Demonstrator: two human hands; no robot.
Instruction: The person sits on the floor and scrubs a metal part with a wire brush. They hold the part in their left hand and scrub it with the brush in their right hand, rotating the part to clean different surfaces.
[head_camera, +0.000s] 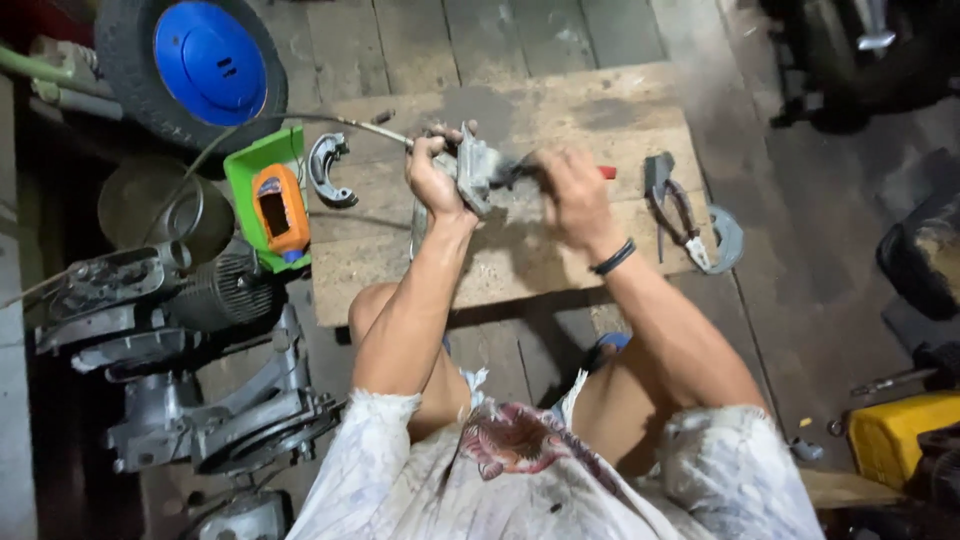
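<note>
My left hand grips a grey metal part over a wooden board on the floor. A thin cable runs from that part off to the left. My right hand is closed on a tool with a red handle, its working end against the metal part. Both hands are close together above the middle of the board.
Pliers and a curved brake shoe lie right of my hands; another brake shoe lies left. A green tray with an orange object, a wheel with a blue hub, an engine and a yellow container stand around.
</note>
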